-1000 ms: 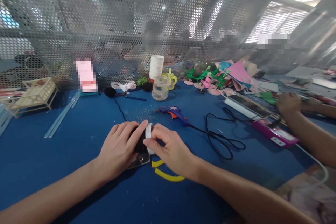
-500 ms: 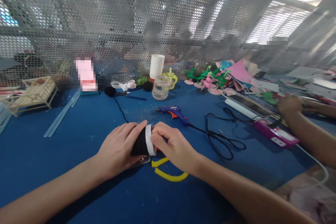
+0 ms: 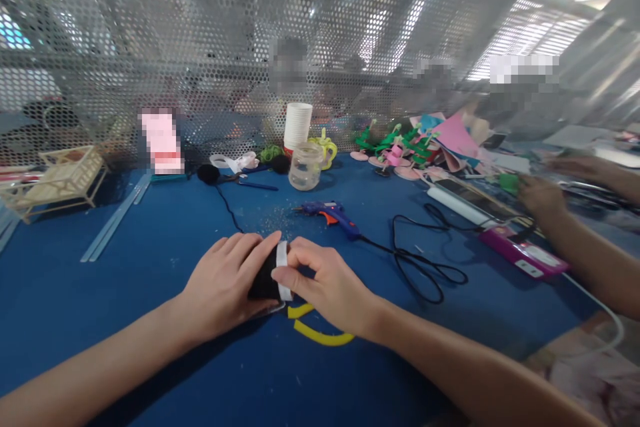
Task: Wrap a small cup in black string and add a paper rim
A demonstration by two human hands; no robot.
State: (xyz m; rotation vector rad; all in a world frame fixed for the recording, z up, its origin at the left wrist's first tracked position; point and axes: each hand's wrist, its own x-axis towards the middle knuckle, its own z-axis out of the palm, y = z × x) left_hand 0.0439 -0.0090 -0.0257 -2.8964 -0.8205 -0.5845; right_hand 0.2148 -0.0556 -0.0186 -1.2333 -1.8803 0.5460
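My left hand [image 3: 225, 277] is wrapped around a black cylindrical container [image 3: 263, 278] lying on its side, its open end toward the right. A white band [image 3: 283, 267] circles that end. My right hand [image 3: 325, 283] pinches the band at the rim, thumb on the outside and curled fingers at the opening. What lies inside the container is hidden. Under it, the edge of something clear shows at the tabletop. Two curved yellow strips [image 3: 324, 335] lie just below my right hand.
Beyond my hands lie a blue glue gun [image 3: 333, 215] with its black cord, a clear jar [image 3: 306, 167], stacked white paper cups [image 3: 299, 123] and black yarn [image 3: 208, 174]. To the right are a purple power strip [image 3: 523, 253] and another person's hand [image 3: 543, 200].
My right thumb has shifted left, over the outside of the white band. My left hand keeps its hold. At the right, the other person's hands have moved.
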